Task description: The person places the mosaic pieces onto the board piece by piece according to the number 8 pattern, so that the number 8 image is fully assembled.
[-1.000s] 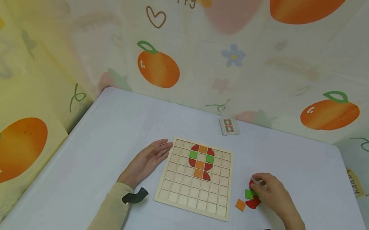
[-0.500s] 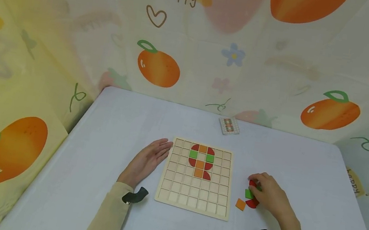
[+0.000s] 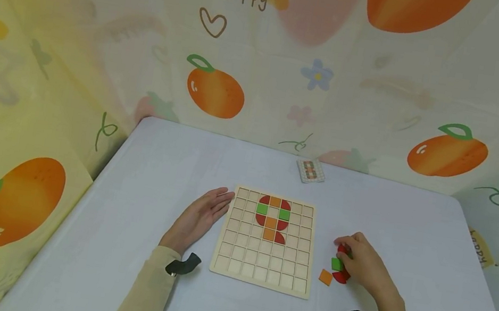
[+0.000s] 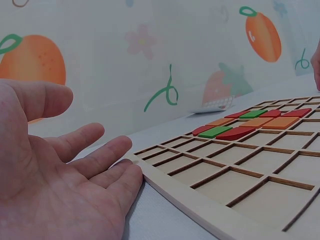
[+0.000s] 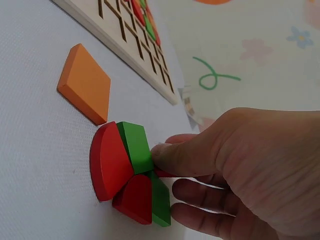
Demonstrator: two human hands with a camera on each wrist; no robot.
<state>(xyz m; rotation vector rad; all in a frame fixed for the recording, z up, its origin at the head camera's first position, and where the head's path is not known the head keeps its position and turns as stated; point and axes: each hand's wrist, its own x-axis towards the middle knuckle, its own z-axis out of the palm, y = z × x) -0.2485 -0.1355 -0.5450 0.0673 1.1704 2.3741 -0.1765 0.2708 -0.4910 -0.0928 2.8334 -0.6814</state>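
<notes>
My left hand [image 3: 198, 219] rests palm turned inward at the left edge of a wooden grid board [image 3: 259, 284], fingers extended and holding nothing. In the left wrist view its fingertips [image 4: 120, 145] lie right at the board's rim. My right hand [image 3: 371, 265] is over a small cluster of tiles right of the board. Its thumb and index finger pinch a red rounded tile [image 3: 341, 249], mostly hidden by the thumb in the right wrist view. Around it lie a green square tile [image 5: 135, 146], a red quarter-circle tile [image 5: 110, 162], another red tile [image 5: 135, 200] and a second green tile [image 5: 160, 200].
An orange square tile [image 3: 325, 277] lies between the cluster and the board. Set in the board's upper cells are several red, green and orange tiles [image 3: 270, 223]. A stack of pattern cards [image 3: 310, 171] sits at the table's back edge, before a printed cloth backdrop [image 3: 242, 138].
My right hand has shifted slightly left over the tile cluster, with its fingers closing in on the red tile. The left hand and the board tiles have stayed in place.
</notes>
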